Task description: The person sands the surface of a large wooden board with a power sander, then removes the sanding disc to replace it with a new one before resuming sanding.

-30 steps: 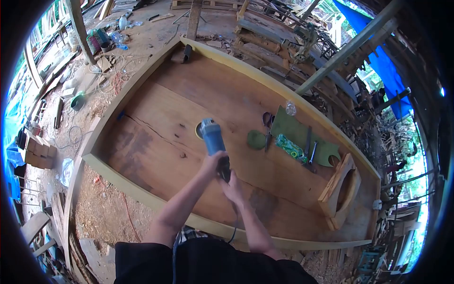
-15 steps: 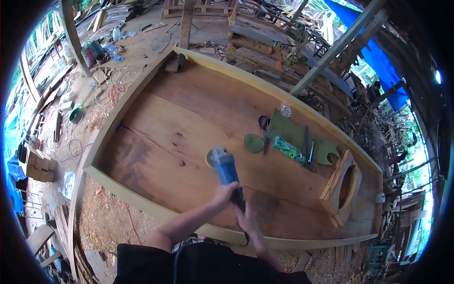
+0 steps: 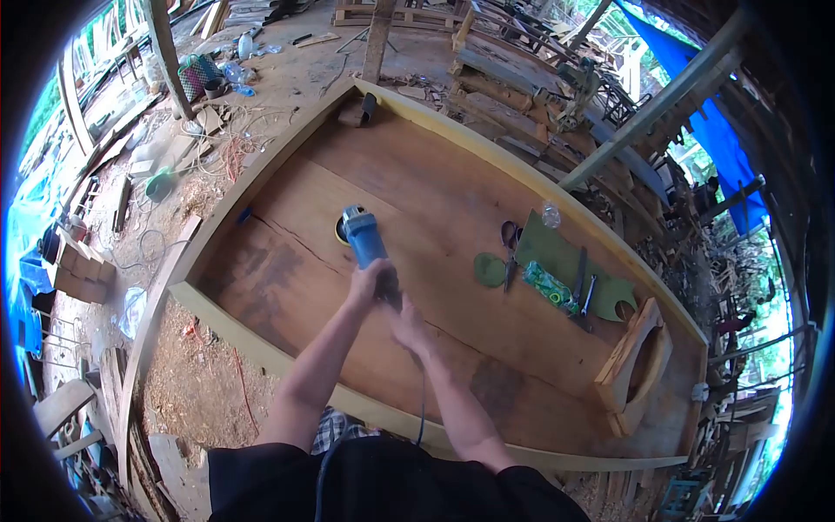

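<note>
A blue angle grinder [image 3: 367,243] with a yellow-edged disc is tilted over the wooden panel [image 3: 409,252]. My left hand [image 3: 372,280] is wrapped round the grinder's body. Behind it, my right hand [image 3: 410,327] grips the dark rear end, where the power cord [image 3: 424,391] trails back towards me. The disc is at the panel's surface; whether it touches cannot be made out. Right of the grinder lie scissors [image 3: 510,246], a round green piece [image 3: 489,270], a green sheet [image 3: 545,241], a green packet [image 3: 548,285] and a wrench [image 3: 590,294].
A raised wooden rim [image 3: 487,150] surrounds the panel. A wooden frame with a curved cutout [image 3: 616,391] stands at the right end, and a dark block [image 3: 369,108] sits in the far corner. A post [image 3: 644,109] rises beyond the rim. Sawdust [image 3: 196,383] covers the floor.
Both hands have moved the grinder forward and left over the panel. The view has shifted, so the panel and the tools on it appear further right.
</note>
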Action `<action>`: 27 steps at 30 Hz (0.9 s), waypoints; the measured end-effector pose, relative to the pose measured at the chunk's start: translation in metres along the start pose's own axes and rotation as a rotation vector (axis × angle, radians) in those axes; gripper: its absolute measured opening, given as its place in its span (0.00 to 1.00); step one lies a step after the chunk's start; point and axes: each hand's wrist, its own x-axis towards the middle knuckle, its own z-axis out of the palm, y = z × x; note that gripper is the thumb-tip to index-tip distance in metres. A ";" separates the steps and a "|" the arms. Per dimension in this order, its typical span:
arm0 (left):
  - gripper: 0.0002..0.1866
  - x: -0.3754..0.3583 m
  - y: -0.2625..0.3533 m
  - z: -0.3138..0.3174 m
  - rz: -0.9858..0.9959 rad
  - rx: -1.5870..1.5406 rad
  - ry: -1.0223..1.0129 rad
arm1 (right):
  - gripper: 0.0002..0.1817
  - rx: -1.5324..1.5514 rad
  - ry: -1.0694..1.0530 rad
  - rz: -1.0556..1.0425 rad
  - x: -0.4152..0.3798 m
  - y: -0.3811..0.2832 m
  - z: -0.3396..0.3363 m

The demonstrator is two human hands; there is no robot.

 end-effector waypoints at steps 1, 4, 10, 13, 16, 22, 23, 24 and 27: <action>0.11 -0.010 -0.013 0.004 0.029 -0.024 0.051 | 0.21 0.009 0.001 -0.018 -0.017 0.006 -0.005; 0.12 -0.058 -0.060 0.010 -0.061 -0.017 0.007 | 0.23 -0.075 0.054 -0.044 -0.071 0.053 -0.019; 0.15 -0.160 -0.114 0.038 -0.398 -0.071 -0.111 | 0.23 -0.041 0.136 0.121 -0.201 0.080 -0.047; 0.16 -0.157 -0.112 0.044 -0.412 -0.036 -0.093 | 0.23 -0.030 0.174 0.183 -0.204 0.076 -0.044; 0.16 -0.118 -0.097 0.043 -0.327 0.004 -0.128 | 0.22 -0.065 0.203 0.087 -0.158 0.072 -0.040; 0.15 0.017 -0.031 0.025 -0.093 0.027 -0.058 | 0.20 0.008 0.144 -0.162 -0.004 0.028 -0.022; 0.15 0.042 -0.020 0.017 -0.041 0.029 -0.039 | 0.21 0.052 0.078 -0.045 0.024 0.020 -0.018; 0.14 0.065 -0.007 0.009 -0.006 0.017 -0.015 | 0.21 -0.025 0.091 -0.162 0.048 0.008 -0.012; 0.14 0.094 0.038 -0.011 0.063 -0.020 0.099 | 0.21 0.007 -0.069 -0.085 0.100 -0.024 0.006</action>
